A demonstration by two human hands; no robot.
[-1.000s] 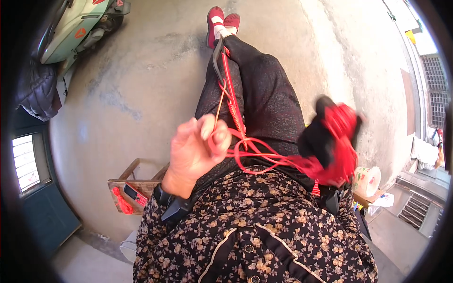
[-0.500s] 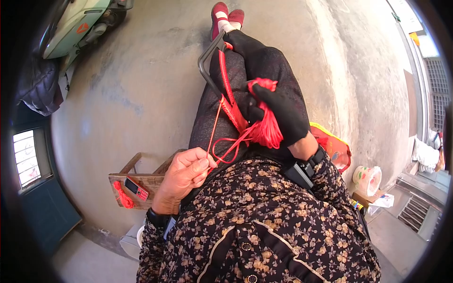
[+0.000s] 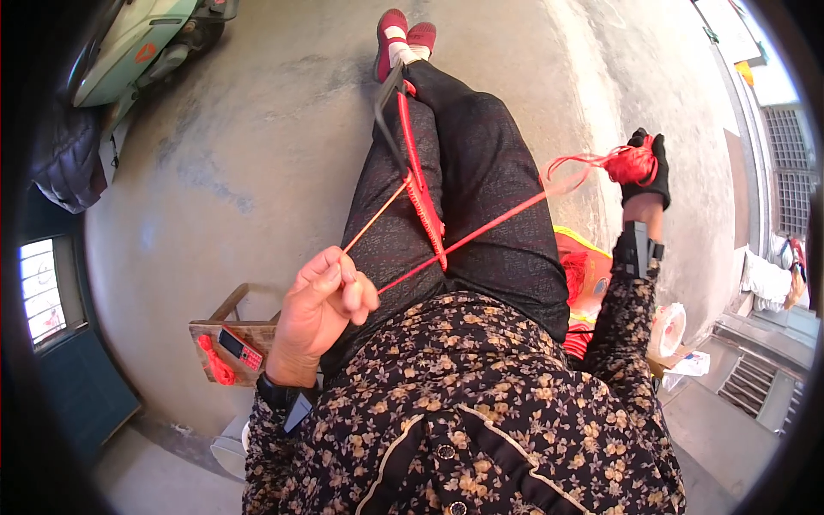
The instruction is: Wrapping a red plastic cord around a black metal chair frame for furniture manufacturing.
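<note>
My bare left hand is closed, pinching a thin orange cord between thumb and finger; a taut red cord also leaves this hand. The orange cord runs up to a dark bent frame lying along my thighs. Red cord wrapping covers part of that frame in close turns. From the wrapping's lower end, near my lap, the red cord crosses in a straight line. Out to the right, my black-gloved right hand is closed around a bundle of red cord, with loose loops trailing leftward.
A wooden stool at my left bears a red phone and a small red cord hank. By my right thigh stands a red bag with yellow trim. A white tub is farther right. A scooter stands far left.
My right hand has swung from above my lap far out to the right with the cord bundle, drawing the red cord straight. My left hand has shifted slightly left and up, still pinching.
</note>
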